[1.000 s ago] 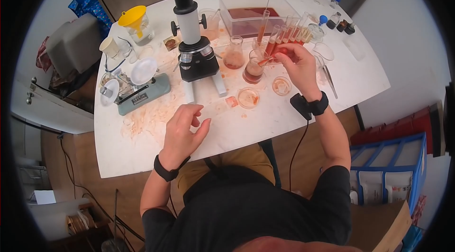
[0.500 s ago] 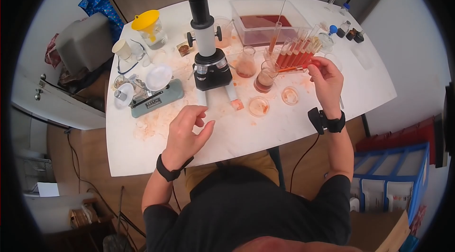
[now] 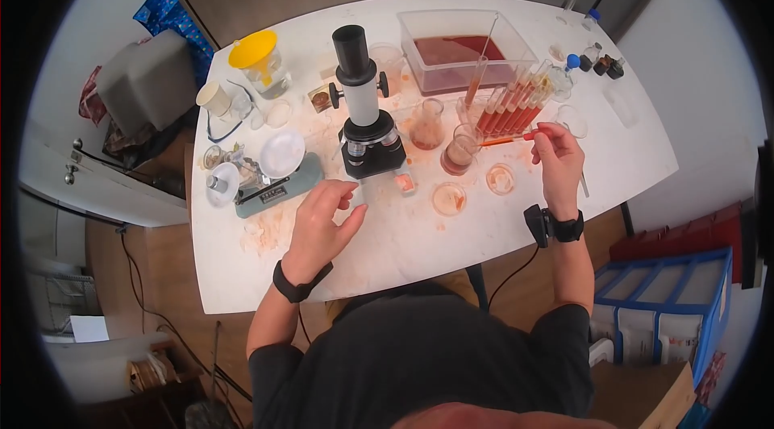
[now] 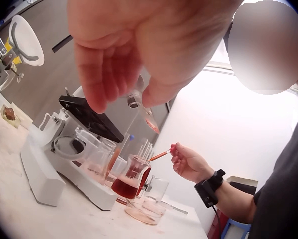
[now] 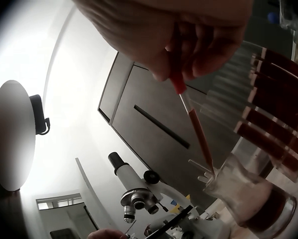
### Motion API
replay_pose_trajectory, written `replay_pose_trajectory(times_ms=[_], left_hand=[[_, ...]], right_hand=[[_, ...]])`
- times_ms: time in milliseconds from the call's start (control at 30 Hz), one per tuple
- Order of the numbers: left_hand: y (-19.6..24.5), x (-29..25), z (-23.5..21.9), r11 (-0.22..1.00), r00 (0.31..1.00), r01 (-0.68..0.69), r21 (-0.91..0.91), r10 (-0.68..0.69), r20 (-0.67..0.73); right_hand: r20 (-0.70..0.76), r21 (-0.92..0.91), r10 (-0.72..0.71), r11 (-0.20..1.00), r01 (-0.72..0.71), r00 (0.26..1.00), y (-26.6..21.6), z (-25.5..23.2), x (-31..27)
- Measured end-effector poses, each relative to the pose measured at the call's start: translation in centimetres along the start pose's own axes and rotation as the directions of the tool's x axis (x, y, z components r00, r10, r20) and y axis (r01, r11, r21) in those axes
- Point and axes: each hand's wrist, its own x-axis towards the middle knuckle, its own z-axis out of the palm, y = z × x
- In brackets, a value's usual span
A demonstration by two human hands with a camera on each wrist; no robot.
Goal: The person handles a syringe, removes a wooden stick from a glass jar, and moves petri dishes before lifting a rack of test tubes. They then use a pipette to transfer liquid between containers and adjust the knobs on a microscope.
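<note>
My right hand [image 3: 560, 159] pinches the red bulb of a dropper [image 3: 504, 141], held nearly level with orange-red liquid in its tube. In the right wrist view the dropper's tip is at the mouth of a conical flask [image 5: 243, 191], which has dark red liquid in the bottom. My left hand [image 3: 321, 223], in front of the microscope [image 3: 363, 106], pinches a clear glass slide bearing a reddish patch [image 3: 405, 182] at its far end. Two shallow dishes with orange-red stains, a nearer dish [image 3: 449, 199] and a farther dish [image 3: 500, 179], lie between the hands.
Behind the flask stand a rack of red-filled test tubes [image 3: 512, 110], another conical flask [image 3: 426, 127] and a plastic tub of red liquid [image 3: 463, 78]. A balance [image 3: 278, 179] and a yellow funnel [image 3: 254, 50] are at the left. Orange stains mark the white table [image 3: 242, 268].
My right hand has moved right, drawing the dropper back from over the flask. My left hand keeps hold of the slide, which now sits farther from the nearer dish. The head view has shifted.
</note>
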Motion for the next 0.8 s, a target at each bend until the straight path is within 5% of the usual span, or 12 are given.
replay_pose_trajectory(times_ms=[367,667,767,800], left_hand=[[-1.7,0.9,0.2,0.998,0.997,-0.067,-0.011,0.066,-0.039],[-1.7,0.5,0.1,0.977,0.994,0.101,-0.188,-0.092,0.057],[-0.7,-0.5,0.3,0.537,0.825,0.563,-0.628,-0.410,0.390],[-0.6,-0.7,0.5,0.381,0.788,0.610,-0.695,-0.380,0.484]], right_hand=[[-0.052,0.109,0.078,0.991,-0.072,0.996,-0.1,-0.7,-0.5],[-0.092,0.163,0.090,0.984,-0.074,0.992,0.2,-0.5,-0.7],[-0.052,0.102,0.058,0.993,-0.053,0.997,-0.1,0.2,-0.5],[-0.032,0.071,0.044,0.997,-0.042,0.999,-0.2,0.6,-0.4]])
